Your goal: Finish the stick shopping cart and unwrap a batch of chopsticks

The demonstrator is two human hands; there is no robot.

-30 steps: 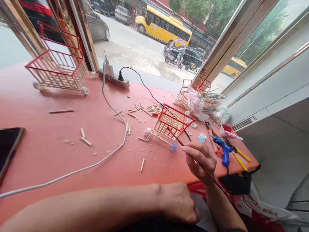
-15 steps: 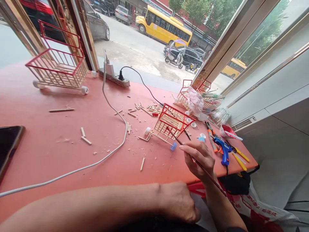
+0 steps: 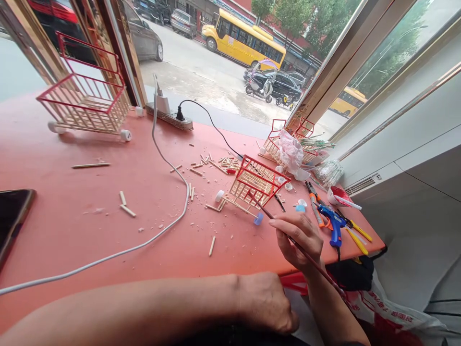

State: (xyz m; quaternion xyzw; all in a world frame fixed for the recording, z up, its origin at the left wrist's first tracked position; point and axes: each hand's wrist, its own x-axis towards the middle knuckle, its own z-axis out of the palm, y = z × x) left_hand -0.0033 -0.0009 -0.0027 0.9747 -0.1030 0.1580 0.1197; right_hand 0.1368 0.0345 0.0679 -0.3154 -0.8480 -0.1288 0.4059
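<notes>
While the right hand (image 3: 298, 238) holds a thin brush (image 3: 264, 210) between the thumb and the fingers, the tip of this brush points at the near side of a small cart (image 3: 248, 181). The cart stands near the middle of the pink tabletop (image 3: 108, 250), to the left of this hand and a little farther away. It is made from pale wooden sticks, with red bars on its upper edges, and one white wheel (image 3: 219, 195) and one blue wheel (image 3: 258, 218) can be seen on it. Whether the tip touches the wood, I cannot tell.

The left hand (image 3: 268, 300) is bent downwards at the near edge, below the right one; its fingers are turned away, so I cannot tell if it is closed or if it holds something.

To the right of the cart lie a blue glue gun (image 3: 336, 233), some pliers (image 3: 316, 209) and a cup (image 3: 338, 194) (the inside of it is red). Behind the cart there are short sticks (image 3: 226, 162) in a loose pile, and a bigger cart (image 3: 88, 105), also red on its rim, stands at the far left.
</notes>
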